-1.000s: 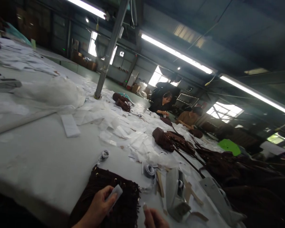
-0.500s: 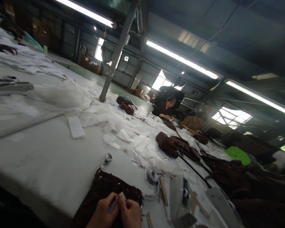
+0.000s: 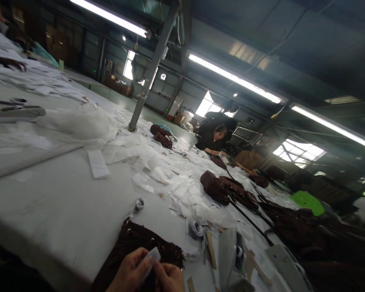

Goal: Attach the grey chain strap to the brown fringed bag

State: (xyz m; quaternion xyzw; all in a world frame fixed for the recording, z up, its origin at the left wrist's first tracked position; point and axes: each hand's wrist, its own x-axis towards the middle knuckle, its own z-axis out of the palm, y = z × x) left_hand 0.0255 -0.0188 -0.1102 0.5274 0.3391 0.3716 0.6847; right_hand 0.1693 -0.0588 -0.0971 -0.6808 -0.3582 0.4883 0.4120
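Observation:
Low in the view, my left hand (image 3: pixel 130 271) is closed around a small whitish folded strip (image 3: pixel 153 254), whose end sticks out past the fingertips. My right hand (image 3: pixel 170 278) pinches at the lower edge of the same strip. Whether it is paper or thin plastic I cannot tell. Both hands are over a dark brown bag (image 3: pixel 140 236) with gold-coloured eyelets along its top edge, lying at the table's near side. Just beyond the bag is a small grey-and-white roll (image 3: pixel 138 205). To its right sits a larger roll of tape-like strip (image 3: pixel 196 229).
Loose white wrapping (image 3: pixel 161 170) covers much of the table (image 3: pixel 57 198). More brown bags (image 3: pixel 228 188) lie on the right, near grey plastic holders (image 3: pixel 231 255) and tan strips. Two people (image 3: pixel 211 142) work across the table. A metal post (image 3: pixel 152 67) rises at its far edge.
My right fingers have slid down from the strip's tip, so more of its whitish end shows above my left hand. The bag stays in place; the camera has shifted slightly.

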